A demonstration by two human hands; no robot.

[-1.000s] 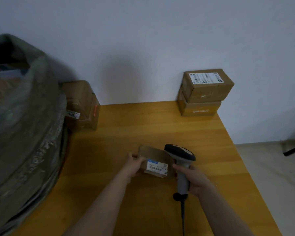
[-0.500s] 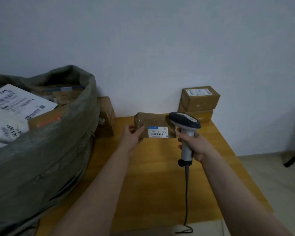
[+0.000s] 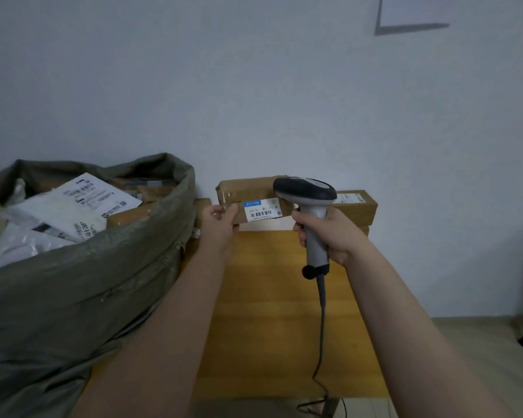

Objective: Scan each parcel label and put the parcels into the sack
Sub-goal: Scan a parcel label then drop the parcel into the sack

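My left hand (image 3: 219,224) grips the left end of a small brown cardboard parcel (image 3: 245,193), held up above the wooden table (image 3: 266,312). Its white label (image 3: 261,210) with a blue strip and a barcode faces me. My right hand (image 3: 329,233) grips the grey handle of a barcode scanner (image 3: 307,196), whose dark head sits just right of the label, overlapping the parcel's right end. At the left stands the open grey-green sack (image 3: 82,267), filled with white mailers and brown boxes.
Stacked brown boxes (image 3: 357,206) stand against the wall at the table's back right. Another box (image 3: 201,206) is wedged between the sack and the wall. The scanner cable (image 3: 322,342) hangs down over the table's front edge. Floor lies to the right.
Both hands have lifted the parcel and the scanner up from the tabletop and away from me. The view has tilted upward, showing more of the sack's open mouth.
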